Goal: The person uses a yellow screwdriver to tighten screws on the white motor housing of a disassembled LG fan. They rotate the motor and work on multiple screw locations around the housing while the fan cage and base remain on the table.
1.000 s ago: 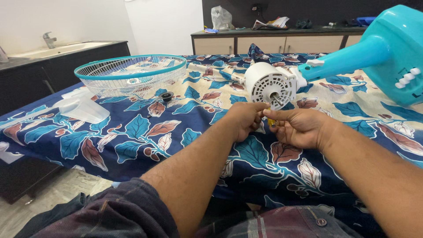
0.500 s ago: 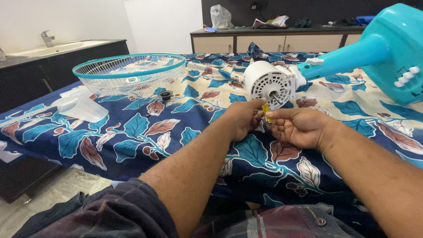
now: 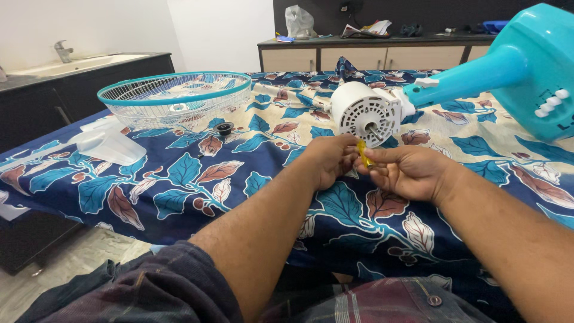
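My left hand (image 3: 330, 159) and my right hand (image 3: 408, 171) meet over the bed, just in front of a white fan motor housing (image 3: 366, 112). Between their fingertips is a small yellow piece (image 3: 362, 154); the right hand's thumb and fingers pinch it and the left hand's fingertips touch it. The motor's short shaft points towards my hands. A turquoise fan stand and base (image 3: 519, 67) lies on its side to the right, joined to the motor.
A turquoise wire fan guard (image 3: 174, 97) lies on the blue leaf-patterned bedsheet (image 3: 197, 179) at left, with a small black knob (image 3: 225, 127) and clear fan blades (image 3: 104, 145) nearby. A dark sink counter (image 3: 72, 78) stands left, a cabinet (image 3: 359, 55) behind.
Both hands stay together in front of the motor. The yellow piece has come more clearly into sight between the fingertips as the fingers shifted slightly.
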